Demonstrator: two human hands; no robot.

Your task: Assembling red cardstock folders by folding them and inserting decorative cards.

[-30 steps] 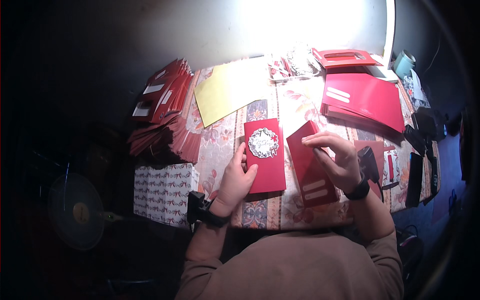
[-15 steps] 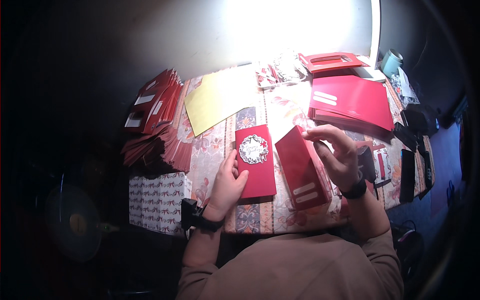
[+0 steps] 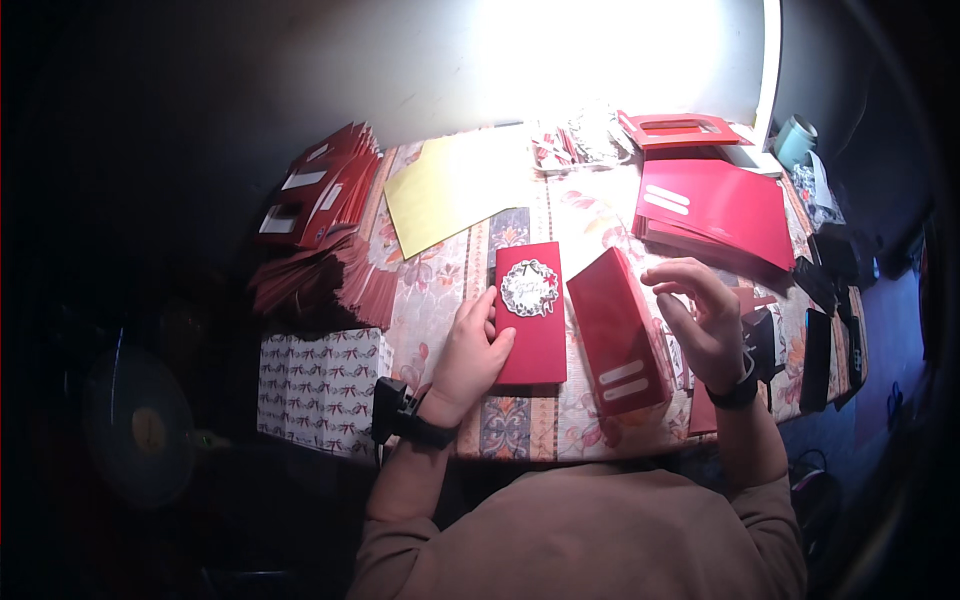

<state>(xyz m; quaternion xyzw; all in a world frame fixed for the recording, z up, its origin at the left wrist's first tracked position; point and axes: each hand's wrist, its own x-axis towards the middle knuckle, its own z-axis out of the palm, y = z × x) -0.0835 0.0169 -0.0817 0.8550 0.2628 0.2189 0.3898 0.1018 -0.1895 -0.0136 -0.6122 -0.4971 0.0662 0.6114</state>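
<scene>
Head camera: red card point(image 3: 530, 350) touches left hand point(image 3: 474, 345), lying to its right.

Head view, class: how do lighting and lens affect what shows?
Head view: glare bleaches the wall and far part of the yellow sheet; head view: fan sunk in gloom; head view: white post looks bowed; head view: red card clearly outlined.

Card point(image 3: 530, 355) ctr on table point(image 3: 590, 205), folder point(image 3: 618, 335) just R. Box point(image 3: 320, 385) L, envelopes point(image 3: 330, 185) behind. Tray point(image 3: 548, 169) at back, betw. sheets point(image 3: 440, 195) & R stack point(image 3: 725, 205).
</scene>
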